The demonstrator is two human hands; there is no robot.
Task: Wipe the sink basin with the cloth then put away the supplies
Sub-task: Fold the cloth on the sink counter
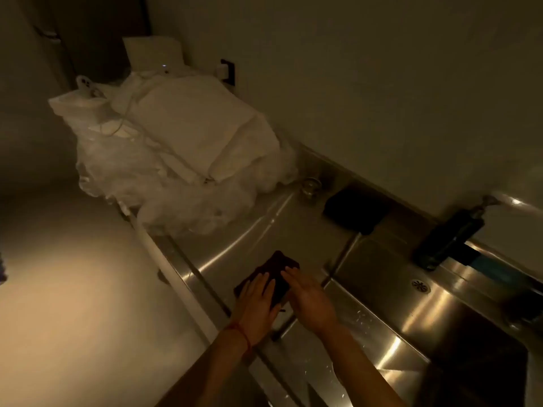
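A dark cloth (277, 267) lies folded on the steel drainboard (235, 245) left of the sink basin (396, 292). My left hand (257, 301) rests flat on the cloth's near left part, fingers spread. My right hand (308, 295) lies flat along the cloth's right edge, fingers straight. Neither hand closes around the cloth. The basin has wet spots near its front rim and a round overflow grille (420, 286) on its far wall. A dark pump bottle (449, 237) stands on the ledge behind the basin.
A second dark folded cloth (354, 211) lies on the back ledge beside a small glass (308, 186). White plastic bags and folded white linen (176, 142) fill the counter's far left. A wall runs along the back. The floor (73, 289) lies to the left.
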